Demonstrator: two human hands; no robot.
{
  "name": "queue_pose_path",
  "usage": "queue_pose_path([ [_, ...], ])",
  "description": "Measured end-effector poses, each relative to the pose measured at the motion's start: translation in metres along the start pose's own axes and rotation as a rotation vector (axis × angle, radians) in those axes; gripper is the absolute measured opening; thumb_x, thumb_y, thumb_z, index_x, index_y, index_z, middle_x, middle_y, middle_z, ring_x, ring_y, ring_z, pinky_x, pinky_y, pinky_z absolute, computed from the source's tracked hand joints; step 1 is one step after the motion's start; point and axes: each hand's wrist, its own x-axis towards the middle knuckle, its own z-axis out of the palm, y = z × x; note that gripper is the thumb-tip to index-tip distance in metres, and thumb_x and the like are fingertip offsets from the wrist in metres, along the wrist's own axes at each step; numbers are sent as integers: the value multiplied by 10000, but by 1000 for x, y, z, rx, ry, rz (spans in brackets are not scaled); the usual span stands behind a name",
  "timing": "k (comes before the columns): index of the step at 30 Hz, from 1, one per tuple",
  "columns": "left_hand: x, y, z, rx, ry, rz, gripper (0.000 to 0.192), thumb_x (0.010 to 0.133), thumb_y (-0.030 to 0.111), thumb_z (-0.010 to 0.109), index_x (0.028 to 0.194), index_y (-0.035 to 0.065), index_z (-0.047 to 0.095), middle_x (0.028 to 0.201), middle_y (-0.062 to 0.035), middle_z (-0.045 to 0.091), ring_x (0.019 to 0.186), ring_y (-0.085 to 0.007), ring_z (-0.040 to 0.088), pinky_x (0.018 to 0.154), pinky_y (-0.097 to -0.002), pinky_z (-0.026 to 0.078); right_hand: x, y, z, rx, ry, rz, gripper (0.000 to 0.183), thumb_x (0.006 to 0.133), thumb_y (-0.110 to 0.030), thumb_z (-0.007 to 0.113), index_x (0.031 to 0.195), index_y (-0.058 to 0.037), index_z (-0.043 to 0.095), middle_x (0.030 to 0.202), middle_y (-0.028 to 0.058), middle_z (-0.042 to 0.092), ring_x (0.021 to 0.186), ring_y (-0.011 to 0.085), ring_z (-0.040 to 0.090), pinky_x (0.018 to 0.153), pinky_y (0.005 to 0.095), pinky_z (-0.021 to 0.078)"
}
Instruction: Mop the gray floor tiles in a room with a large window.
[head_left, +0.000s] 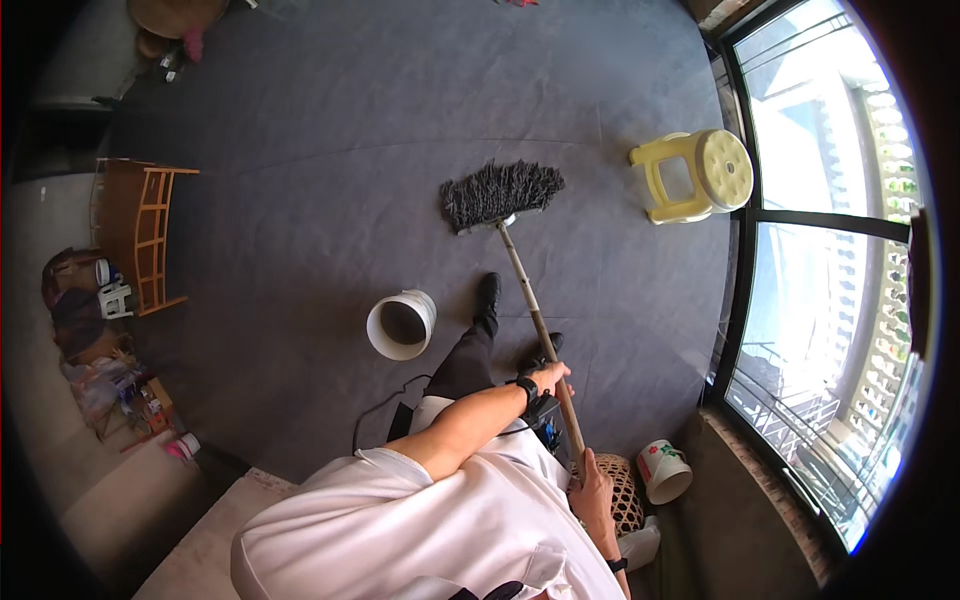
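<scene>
Both of my hands hold the long handle of a string mop (534, 304). My left hand (553, 377), with a black watch on its wrist, grips the shaft about midway down. Near the top end of the handle, my right hand (592, 487) is closed round it, and that wrist has a dark band. The grey mop head (502, 193) lies spread on the dark grey floor (337, 202), in front of my black shoes. A white bucket (429, 311) with a dark inside stands to the left of my feet.
A yellow plastic stool (679, 176) stands by the large window at right. Near my right side are a woven basket (624, 499) and a patterned white bucket (664, 471). Along the left wall are a wooden piece of furniture (124, 217), a small white stool (115, 300) and several piled items.
</scene>
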Motion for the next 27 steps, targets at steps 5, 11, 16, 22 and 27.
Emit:
queue_pose_path([
  [5,-5,23,-5,-170,-64,161,153,741,51,545,885,16,505,675,-131,538,582,-263,566,540,-414,501,42,-27,-17,-124,-87,5,667,651,-8,592,1293,-23,410,808,237,591,697,388,588,633,471,467],
  [11,-52,167,-29,-484,-335,395,127,826,78,531,724,30,473,603,-92,489,545,-219,527,517,-398,474,219,-104,-34,-201,-90,-133,797,628,23,595,1359,-119,313,772,226,616,731,412,606,636,487,484],
  [16,-122,277,-98,-197,-293,666,145,855,187,559,806,57,517,706,-62,560,686,-196,566,660,-349,485,372,-208,-4,-244,8,-402,688,665,-22,606,1292,-130,344,922,198,622,843,388,607,709,453,509],
  [22,-195,300,-176,-174,-144,670,230,882,294,514,789,85,527,714,-40,562,662,-190,563,645,-353,473,406,-306,22,-355,-80,-561,465,718,-138,638,1106,18,434,970,170,603,858,339,626,710,397,530],
  [27,-153,240,-191,12,131,693,249,862,277,498,743,71,571,625,-31,574,513,-142,526,493,-295,433,363,-252,72,-422,-57,-681,345,798,-125,534,1090,30,431,926,173,622,815,338,637,662,409,528],
])
